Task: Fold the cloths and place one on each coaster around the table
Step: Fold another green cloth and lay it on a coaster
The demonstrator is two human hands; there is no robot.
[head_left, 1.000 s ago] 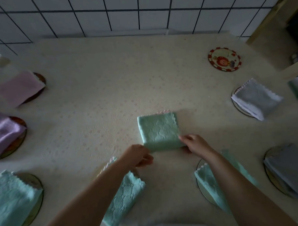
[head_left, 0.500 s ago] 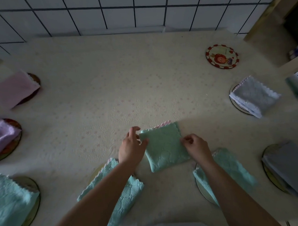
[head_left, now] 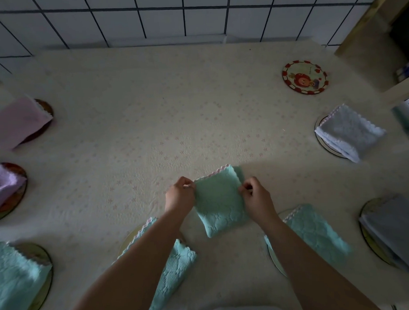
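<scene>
You pinch the folded cloth (head_left: 220, 206) with left hand (head_left: 180, 197) and right hand (head_left: 258, 200); next carry it to the bare coaster (head_left: 305, 77), far right of it.

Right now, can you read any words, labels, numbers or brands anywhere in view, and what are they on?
No text is readable.
Red-rimmed coaster: a cartoon picture, with faint marks too small to read.
Items at the right edge: blurred, no text legible.

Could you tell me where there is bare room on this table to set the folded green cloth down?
The red-rimmed coaster at far right is bare, as is the centre stretch toward the tiled wall. The near edge, around both hands, is crowded with cloth-covered coasters.
</scene>
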